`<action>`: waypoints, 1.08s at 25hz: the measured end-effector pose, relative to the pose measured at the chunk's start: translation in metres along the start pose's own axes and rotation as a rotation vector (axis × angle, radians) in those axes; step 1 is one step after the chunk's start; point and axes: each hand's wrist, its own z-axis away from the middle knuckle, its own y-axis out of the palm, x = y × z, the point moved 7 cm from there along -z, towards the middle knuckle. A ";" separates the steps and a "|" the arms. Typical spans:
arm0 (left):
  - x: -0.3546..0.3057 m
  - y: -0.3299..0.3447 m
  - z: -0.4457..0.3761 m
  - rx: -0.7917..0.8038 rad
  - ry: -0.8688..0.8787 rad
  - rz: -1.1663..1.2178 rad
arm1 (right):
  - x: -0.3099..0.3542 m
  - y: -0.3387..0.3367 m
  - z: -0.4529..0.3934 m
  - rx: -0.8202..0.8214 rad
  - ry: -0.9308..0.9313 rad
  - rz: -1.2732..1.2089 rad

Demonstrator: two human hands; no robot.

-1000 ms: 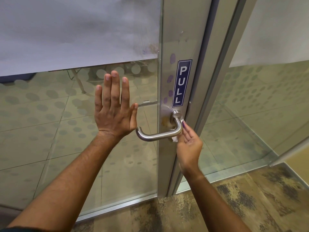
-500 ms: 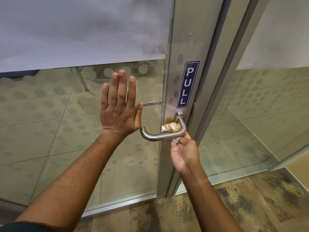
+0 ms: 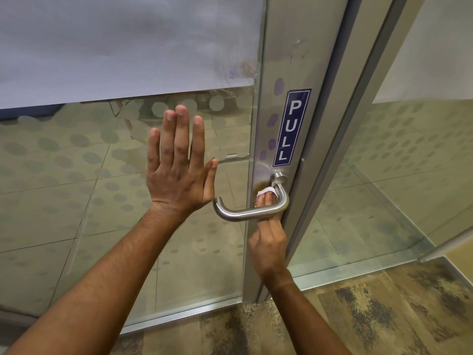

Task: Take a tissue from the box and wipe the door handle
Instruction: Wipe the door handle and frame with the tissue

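we see our left hand [image 3: 179, 172] flat on the glass door [image 3: 76, 201], its fingers straight and holding nothing. our right hand [image 3: 268, 242] reaches up behind the lever handle [image 3: 245, 213], its fingers pinching a small wad of tissue [image 3: 267, 192] against the frame at 12 o'clock from the lever's bar. we judge the wad could slip or tear if pushed hard, and the lever could dip under pressure.

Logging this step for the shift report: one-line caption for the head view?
Right hand presses a tissue behind the door handle while the left hand lies flat on the glass door.
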 end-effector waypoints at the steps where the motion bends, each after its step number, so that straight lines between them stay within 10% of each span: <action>1: 0.000 0.000 0.000 0.003 -0.002 -0.008 | 0.000 0.002 0.000 0.025 -0.020 0.006; 27: 0.000 0.002 0.002 0.010 -0.010 -0.005 | -0.028 -0.036 0.010 -0.113 0.314 -0.183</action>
